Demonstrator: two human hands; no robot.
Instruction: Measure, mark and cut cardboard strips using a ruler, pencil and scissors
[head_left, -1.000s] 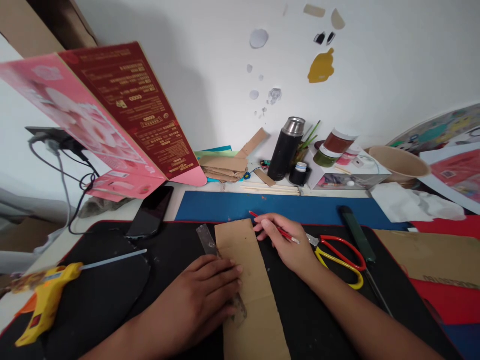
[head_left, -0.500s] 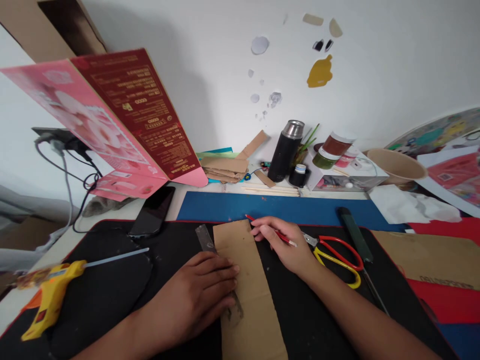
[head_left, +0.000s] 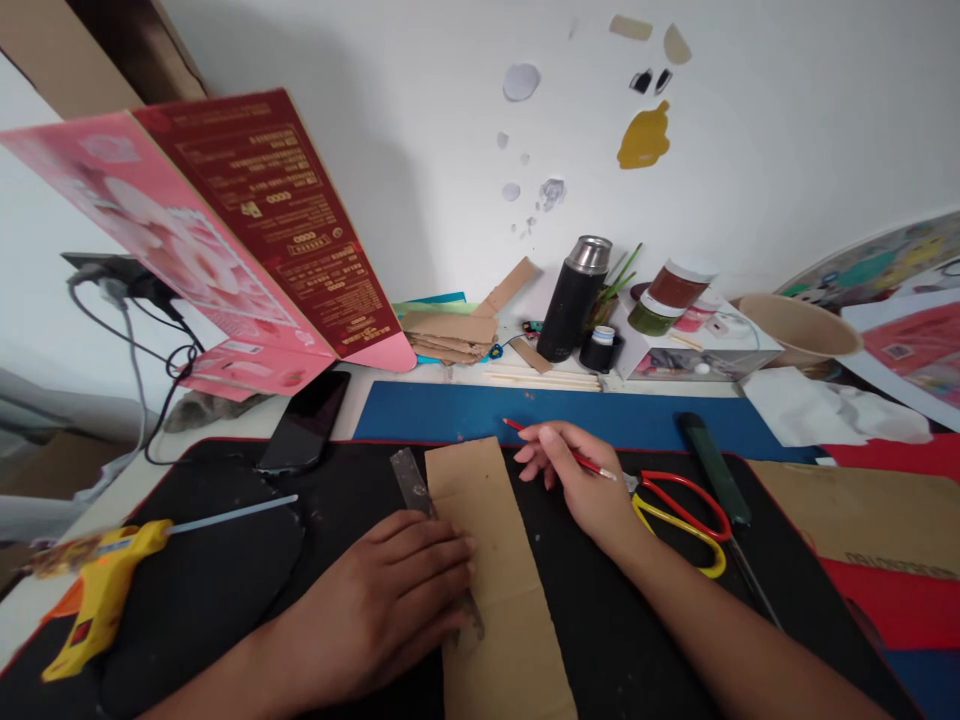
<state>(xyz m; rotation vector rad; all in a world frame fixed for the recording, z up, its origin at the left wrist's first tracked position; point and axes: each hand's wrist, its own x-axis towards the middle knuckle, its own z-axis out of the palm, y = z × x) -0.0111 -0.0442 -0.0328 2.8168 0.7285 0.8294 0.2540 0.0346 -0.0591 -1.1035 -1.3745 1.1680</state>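
A long strip of brown cardboard (head_left: 501,560) lies lengthwise on the black mat in front of me. Across its left edge rests a clear ruler (head_left: 410,482), partly covered by my left hand (head_left: 420,580). The fingers of that hand lie flat side by side over the ruler and cardboard; its thumb is hidden. Just right of the strip's far end, my right hand (head_left: 574,470) holds a red pencil (head_left: 592,464) between thumb and fingers. The pencil's tip points away to the left and is off the cardboard. Scissors (head_left: 686,520) with red and yellow handles lie beside my right wrist.
A yellow glue gun (head_left: 112,580) lies at left, near a phone (head_left: 306,420). A pink and red box panel (head_left: 262,230) stands behind. Right of the scissors is a dark green cutter (head_left: 712,468). A black flask (head_left: 574,300) and paint jars (head_left: 667,300) stand at the back.
My right hand with the pencil has moved slightly right, away from the strip's edge, and its fingers have loosened a little. My left hand stays almost where it was.
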